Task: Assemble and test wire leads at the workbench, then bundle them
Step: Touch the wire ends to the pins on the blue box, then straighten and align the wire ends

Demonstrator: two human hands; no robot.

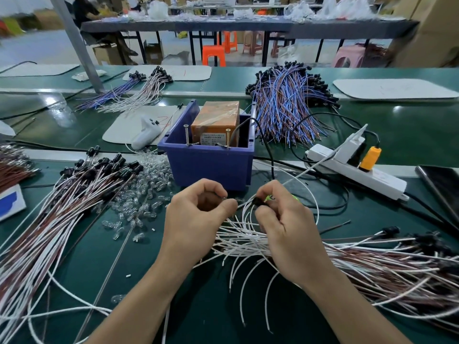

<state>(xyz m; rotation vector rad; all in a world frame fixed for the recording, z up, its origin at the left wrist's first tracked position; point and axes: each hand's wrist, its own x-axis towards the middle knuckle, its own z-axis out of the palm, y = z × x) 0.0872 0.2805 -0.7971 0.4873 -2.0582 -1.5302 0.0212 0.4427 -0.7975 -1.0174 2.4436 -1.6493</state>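
i see the left hand [196, 219] curled tight, with its thumb and first finger pinching a small glass bulb [226, 198]; it is tiny, so i only think it is a bulb. the right hand [288, 227] is curled too and pinches a black socket [258, 201] on a white lead.

the socket sits at 3 o'clock from the left fingertips, just beside them. i think its long way runs from 9 to 3, with the open end at the bulb, so the next push should go straight to 3 o'clock. the left hand is the one to move; the right just holds.

under both hands lie loose white wires [243, 234] on the green bench [211, 306]. a pile of spare bulbs [149, 184] is at 10 o'clock, a blue bin [208, 165] at 12, a power strip [360, 170] at 2. there is little room.
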